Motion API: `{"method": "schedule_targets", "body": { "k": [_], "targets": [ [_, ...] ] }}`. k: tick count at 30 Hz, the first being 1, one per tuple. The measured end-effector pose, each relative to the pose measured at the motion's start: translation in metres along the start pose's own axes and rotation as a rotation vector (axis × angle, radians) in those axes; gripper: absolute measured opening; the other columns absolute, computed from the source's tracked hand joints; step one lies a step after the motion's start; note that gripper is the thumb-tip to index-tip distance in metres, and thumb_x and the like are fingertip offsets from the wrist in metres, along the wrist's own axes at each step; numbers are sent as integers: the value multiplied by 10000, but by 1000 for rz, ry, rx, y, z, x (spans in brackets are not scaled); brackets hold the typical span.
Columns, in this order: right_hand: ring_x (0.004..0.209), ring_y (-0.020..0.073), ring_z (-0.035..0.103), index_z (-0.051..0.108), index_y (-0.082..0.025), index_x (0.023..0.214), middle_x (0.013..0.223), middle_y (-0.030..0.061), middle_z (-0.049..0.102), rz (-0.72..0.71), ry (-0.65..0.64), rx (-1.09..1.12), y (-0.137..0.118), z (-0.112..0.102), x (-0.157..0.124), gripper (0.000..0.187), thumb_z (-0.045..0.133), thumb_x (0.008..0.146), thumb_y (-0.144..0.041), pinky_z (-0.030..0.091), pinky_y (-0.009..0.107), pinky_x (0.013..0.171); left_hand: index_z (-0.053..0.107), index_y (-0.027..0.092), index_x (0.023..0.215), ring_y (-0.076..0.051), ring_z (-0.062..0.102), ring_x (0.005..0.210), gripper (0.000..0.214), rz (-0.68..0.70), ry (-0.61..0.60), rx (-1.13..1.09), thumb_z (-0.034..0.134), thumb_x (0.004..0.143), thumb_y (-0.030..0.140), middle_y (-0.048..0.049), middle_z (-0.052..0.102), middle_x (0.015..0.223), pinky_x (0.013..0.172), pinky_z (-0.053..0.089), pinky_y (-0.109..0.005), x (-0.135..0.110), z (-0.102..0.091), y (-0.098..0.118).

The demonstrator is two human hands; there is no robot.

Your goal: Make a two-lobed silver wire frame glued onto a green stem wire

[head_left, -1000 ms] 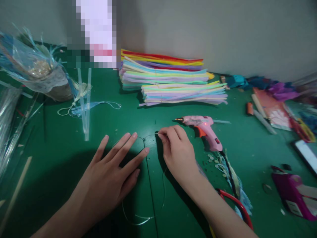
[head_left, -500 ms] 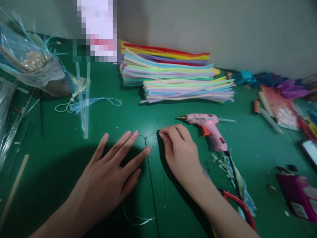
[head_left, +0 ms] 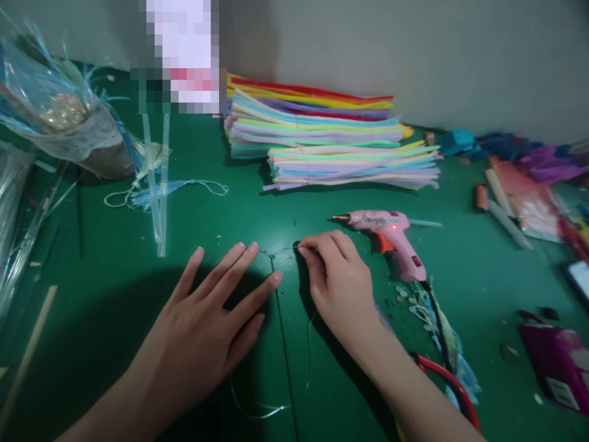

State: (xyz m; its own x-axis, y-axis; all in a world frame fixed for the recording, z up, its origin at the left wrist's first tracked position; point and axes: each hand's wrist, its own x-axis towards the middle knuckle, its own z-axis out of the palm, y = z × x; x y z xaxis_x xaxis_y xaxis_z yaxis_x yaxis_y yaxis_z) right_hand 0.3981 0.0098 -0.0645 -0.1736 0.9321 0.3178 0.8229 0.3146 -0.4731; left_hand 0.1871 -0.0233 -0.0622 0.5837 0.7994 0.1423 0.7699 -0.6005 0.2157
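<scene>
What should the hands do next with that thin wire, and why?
Probably nudge the pinched end of the wire a little toward the fingertips of the left hand. The right hand pinches it at the loop's top, and the left hand lies flat on the loop, pinning it down.

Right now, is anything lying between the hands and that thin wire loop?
Nothing visible does. The left hand lies flat on the wire loop, and the right hand pinches its top edge with its fingers. The pink glue gun lies apart, beyond that hand.
</scene>
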Motion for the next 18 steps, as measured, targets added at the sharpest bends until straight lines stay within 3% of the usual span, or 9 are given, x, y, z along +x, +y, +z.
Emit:
{"method": "schedule_targets", "body": {
  "k": [18],
  "targets": [
    [837,209,602,658,-120,917,882,91,637,2,11,-27,0,-2,0,143,524,931,-71,494,330,732,455,347,1458,-298,335,1467,466,12,-16,29,394,1002,427,-121,372,1584,1112,319,-645,2,-1,0]
  ]
}}
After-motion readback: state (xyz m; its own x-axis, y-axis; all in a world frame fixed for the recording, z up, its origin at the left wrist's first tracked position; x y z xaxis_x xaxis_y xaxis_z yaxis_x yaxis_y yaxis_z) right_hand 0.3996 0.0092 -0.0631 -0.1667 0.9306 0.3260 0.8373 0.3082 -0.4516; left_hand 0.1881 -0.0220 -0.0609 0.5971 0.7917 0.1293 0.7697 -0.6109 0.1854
